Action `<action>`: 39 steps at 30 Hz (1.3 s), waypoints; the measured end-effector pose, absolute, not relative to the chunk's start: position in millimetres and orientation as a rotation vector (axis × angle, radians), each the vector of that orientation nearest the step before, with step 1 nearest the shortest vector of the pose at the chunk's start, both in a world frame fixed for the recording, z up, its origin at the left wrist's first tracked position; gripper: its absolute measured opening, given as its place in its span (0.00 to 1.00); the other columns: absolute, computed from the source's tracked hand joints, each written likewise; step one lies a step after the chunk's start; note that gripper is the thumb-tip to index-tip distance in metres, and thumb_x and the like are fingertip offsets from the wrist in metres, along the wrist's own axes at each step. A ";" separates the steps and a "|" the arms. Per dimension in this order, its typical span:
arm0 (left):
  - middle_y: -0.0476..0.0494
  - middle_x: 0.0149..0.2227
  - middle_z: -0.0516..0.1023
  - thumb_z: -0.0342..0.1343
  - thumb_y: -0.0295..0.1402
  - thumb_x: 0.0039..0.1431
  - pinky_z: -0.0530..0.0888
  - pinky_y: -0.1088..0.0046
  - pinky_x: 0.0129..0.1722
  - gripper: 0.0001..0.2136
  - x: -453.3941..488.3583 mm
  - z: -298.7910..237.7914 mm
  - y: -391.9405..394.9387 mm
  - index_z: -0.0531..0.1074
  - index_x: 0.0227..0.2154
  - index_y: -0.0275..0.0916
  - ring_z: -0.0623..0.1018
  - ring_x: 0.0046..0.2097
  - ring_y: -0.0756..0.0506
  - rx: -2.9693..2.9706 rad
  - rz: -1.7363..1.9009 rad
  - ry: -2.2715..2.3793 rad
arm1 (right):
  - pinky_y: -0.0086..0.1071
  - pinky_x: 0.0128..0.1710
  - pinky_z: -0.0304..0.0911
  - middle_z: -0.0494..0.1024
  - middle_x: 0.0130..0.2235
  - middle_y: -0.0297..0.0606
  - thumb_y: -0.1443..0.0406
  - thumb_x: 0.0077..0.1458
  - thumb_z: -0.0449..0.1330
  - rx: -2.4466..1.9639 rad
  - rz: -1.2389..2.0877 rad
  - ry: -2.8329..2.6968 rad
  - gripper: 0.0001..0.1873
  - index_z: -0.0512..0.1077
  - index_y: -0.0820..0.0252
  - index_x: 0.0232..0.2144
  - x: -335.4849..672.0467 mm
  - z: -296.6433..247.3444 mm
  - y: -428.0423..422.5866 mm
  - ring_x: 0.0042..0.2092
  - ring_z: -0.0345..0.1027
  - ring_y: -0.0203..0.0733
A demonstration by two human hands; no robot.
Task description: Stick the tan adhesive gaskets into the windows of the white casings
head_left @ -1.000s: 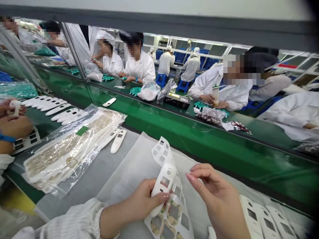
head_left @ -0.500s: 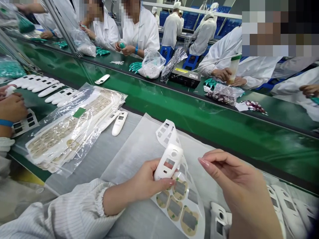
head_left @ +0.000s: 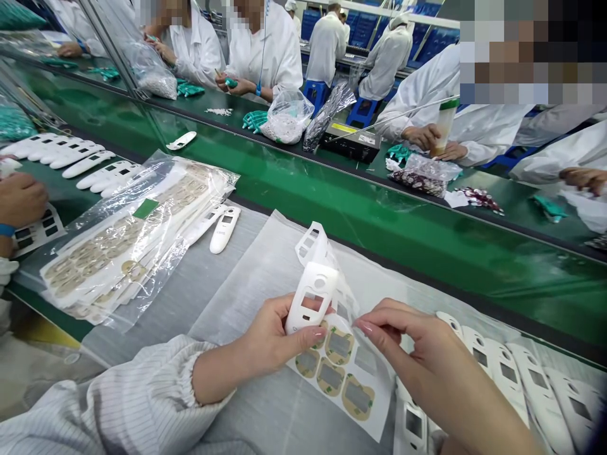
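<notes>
My left hand [head_left: 265,338] is closed around a white plastic casing [head_left: 308,281] with a round hole and rectangular windows, thumb across its lower end. Beneath the casing is a sticker sheet [head_left: 374,420] with several tan, rounded adhesive frames. Its perforated white top layer [head_left: 310,243] is peeled back and curls up behind the casing. At the sheet's right side, my right hand [head_left: 412,341] has thumb and fingers pinched together on the edge of the translucent layer. The exact fingertip contact is small and partly hidden.
More white casings [head_left: 535,379] lie in a row at the right. To the left are a plastic bag of sticker sheets [head_left: 137,246] and a loose casing [head_left: 225,230]. A co-worker's hand [head_left: 21,199] is at the far left. A green channel [head_left: 265,183] runs behind the worktop.
My right hand has moved left and down to the sticker sheet, and its fingers have closed. My left hand has shifted slightly left with the casing. The view has tilted slightly.
</notes>
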State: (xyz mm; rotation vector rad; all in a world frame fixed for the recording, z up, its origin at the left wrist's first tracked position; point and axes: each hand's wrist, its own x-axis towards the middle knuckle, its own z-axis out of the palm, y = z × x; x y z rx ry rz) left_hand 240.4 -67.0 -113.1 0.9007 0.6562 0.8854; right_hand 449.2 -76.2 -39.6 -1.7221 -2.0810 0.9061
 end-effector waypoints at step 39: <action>0.36 0.44 0.81 0.60 0.26 0.57 0.78 0.69 0.41 0.10 233.3 -105.2 -74.1 0.78 0.43 0.36 0.80 0.44 0.40 1.493 1.353 0.824 | 0.26 0.30 0.66 0.78 0.33 0.30 0.66 0.58 0.59 -1.463 0.114 -2.130 0.05 0.67 0.52 0.37 415.9 -33.8 -95.7 0.30 0.74 0.34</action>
